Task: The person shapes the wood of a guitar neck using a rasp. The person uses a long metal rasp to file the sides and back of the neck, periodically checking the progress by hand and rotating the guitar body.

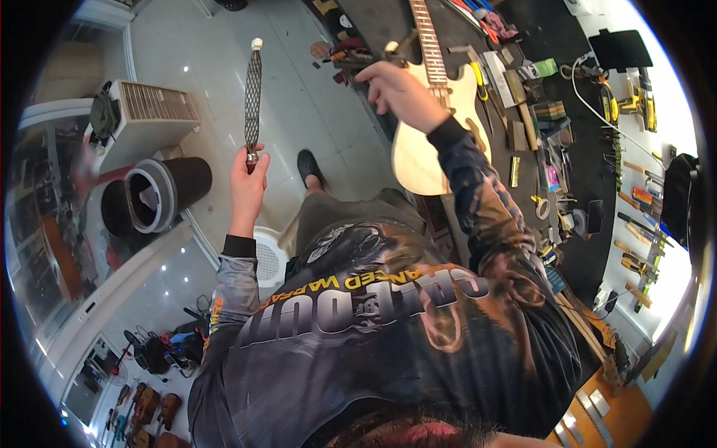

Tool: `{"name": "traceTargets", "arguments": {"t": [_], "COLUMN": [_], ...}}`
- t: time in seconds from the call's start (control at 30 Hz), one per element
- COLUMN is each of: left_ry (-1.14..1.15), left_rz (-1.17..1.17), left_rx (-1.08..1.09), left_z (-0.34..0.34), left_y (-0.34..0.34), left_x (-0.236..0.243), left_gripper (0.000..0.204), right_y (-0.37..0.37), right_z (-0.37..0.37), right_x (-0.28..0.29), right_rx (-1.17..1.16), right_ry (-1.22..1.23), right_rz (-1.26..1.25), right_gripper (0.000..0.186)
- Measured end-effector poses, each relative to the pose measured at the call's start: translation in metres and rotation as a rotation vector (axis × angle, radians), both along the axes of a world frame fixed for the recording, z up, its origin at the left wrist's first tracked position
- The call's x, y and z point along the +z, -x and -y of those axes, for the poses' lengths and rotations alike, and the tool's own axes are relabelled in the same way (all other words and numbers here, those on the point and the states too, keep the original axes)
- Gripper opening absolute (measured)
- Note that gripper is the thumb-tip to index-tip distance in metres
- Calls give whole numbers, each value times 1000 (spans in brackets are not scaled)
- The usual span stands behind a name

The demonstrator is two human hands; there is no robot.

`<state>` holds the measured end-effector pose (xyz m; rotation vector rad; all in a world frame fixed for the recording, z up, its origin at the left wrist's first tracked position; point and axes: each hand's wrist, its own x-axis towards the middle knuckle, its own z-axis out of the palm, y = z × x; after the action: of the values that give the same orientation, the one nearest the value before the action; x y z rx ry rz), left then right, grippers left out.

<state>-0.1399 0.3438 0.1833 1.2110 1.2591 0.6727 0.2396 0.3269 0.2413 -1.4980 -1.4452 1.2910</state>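
Note:
In my left hand (248, 183), fingers closed round its handle, is a saw rasp (253, 97) with a dark lattice blade and a pale tip. It points upright, away from me, over the floor left of the bench. A pale, bare-wood electric guitar (418, 153) lies on the dark workbench, its fretted neck (428, 33) pointing to the far side. My right hand (403, 93) is raised over the guitar's upper left edge. Its fingers are apart and slightly bent, with nothing visible in them; whether it touches the wood I cannot tell.
Right of the guitar, yellow-handled scissors (479, 82), wood blocks (517, 136) and a tape roll (542, 207) crowd the workbench (515, 213). Tools hang on the right wall. A bin (166, 196) and a white slatted unit (153, 102) stand left; a white stool (270, 260) is beside me.

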Motion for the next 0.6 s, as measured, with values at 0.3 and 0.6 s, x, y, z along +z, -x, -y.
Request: {"name": "traceTargets", "arguments": {"t": [0.3,0.6], "left_ry": [19,232], "left_rz": [51,177], "left_rx": [263,261], "left_z": [184,270], "left_y": [-112,-164], "left_x": [-33,-11], "left_gripper": [25,41], "right_y": [-146,-187], "right_z": [178,266], "right_x": [-46,-130], "right_rx": [-264,-386], "right_ry": [-183,-145], "right_rz": [223,352], "right_gripper": [27,24]}}
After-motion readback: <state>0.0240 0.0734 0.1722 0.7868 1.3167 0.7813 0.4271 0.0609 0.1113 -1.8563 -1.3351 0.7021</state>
